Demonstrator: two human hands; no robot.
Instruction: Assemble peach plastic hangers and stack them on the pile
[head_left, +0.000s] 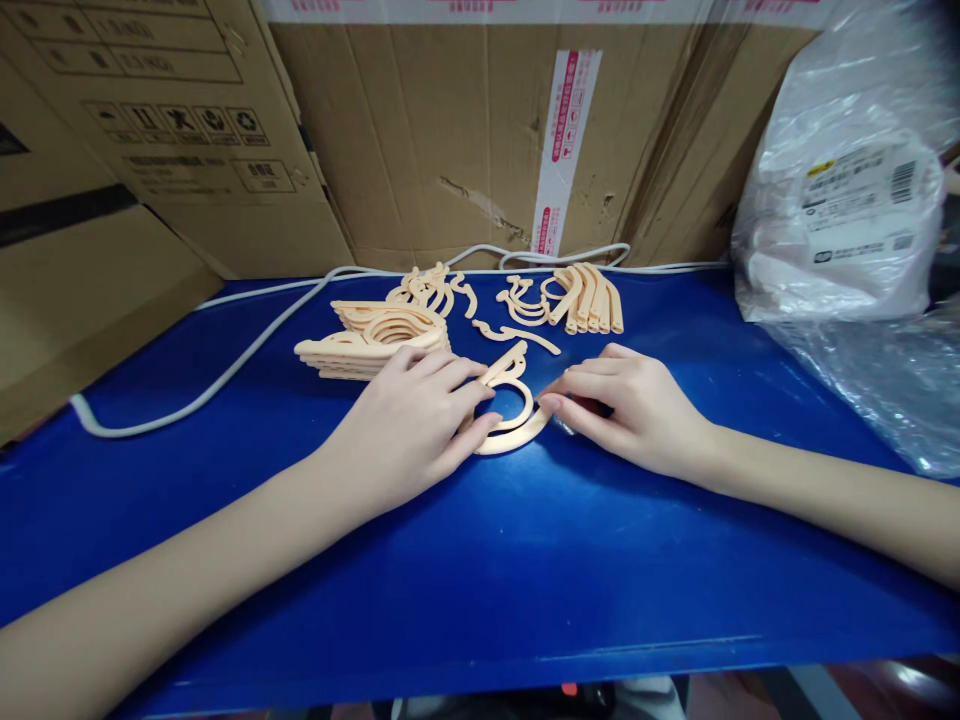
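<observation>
Table [517, 590] spans the foreground. Left hand [412, 425] closes fingers on the left side of hanger [517, 438] at mid-table; right hand [634, 400] pinches its right end, thumb to fingertips. Beyond: stack [360, 352] at left, loose parts [592, 300], cable [124, 432], cartons [450, 130].

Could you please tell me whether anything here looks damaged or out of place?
Yes: the cardboard box behind the blue table has a pale, ragged scuff left of its vertical printed tape, as if its surface were torn.
</observation>
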